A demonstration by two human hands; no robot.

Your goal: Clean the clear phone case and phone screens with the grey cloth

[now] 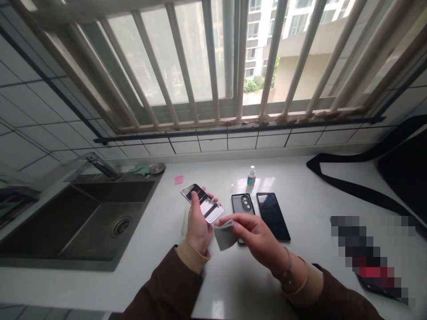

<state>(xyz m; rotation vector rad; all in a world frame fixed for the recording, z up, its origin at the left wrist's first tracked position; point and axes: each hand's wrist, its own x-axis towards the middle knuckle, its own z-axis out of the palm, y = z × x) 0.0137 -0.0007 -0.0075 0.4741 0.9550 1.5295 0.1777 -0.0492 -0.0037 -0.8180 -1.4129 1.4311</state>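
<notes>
A smartphone rests tilted in my left hand, thumb over its edge and fingers curled beneath; its glossy screen mirrors the window bars. Just to the right, my right hand pinches a small grey cloth between thumb and fingers. The cloth hangs close to the phone's lower end; whether they touch I cannot tell. Behind my right hand lies a dark phone case, partly covered by it. A black tablet-like slab lies beside the case, and a small white bottle stands upright behind them.
A grey sink with a faucet is set into the counter at left. A pink sticky note lies near the sink. Black straps and a pixelated item are at right. A barred window rises behind.
</notes>
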